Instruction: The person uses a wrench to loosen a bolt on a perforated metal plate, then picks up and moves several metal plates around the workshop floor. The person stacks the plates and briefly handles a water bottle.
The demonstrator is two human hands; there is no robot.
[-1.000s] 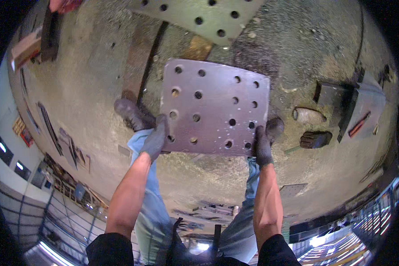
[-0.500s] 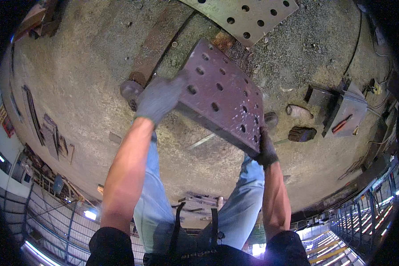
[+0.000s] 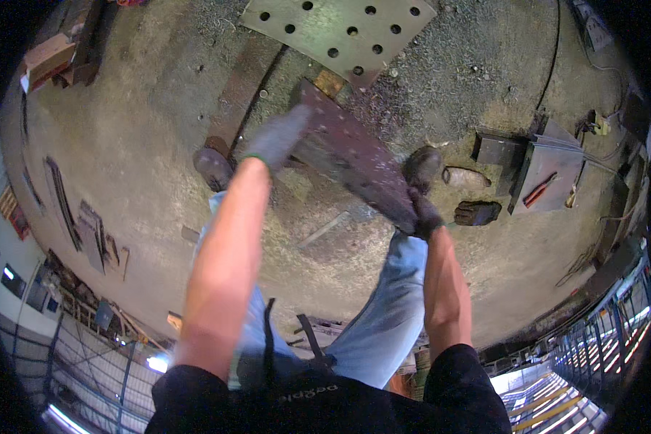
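A thick, dark reddish-brown steel plate with rows of round holes (image 3: 358, 145) is tilted up in front of me, blurred by motion, its long thick side toward me. My left hand (image 3: 278, 136), in a grey glove, is closed on the plate's left end; its fingers are partly smeared. At the right corner my right hand (image 3: 425, 213), also gloved, grips the same plate, with its fingertips partly hidden. Just beyond the far left corner lies a rusty block (image 3: 329, 82). Whether the plate touches anything underneath cannot be seen.
A lighter perforated plate (image 3: 317, 36) lies ahead among metal shavings. To the right are a dirty bottle (image 3: 466, 178), a loose glove (image 3: 477, 213) and red-handled pliers (image 3: 540, 190) on a metal box (image 3: 557, 170). My shoes flank the held plate; a rusty flat bar (image 3: 244, 94) lies left.
The held plate has tilted steeply, so its holed face now shows narrowly. My left hand has moved slightly right and up, my right hand slightly up. The view has shifted.
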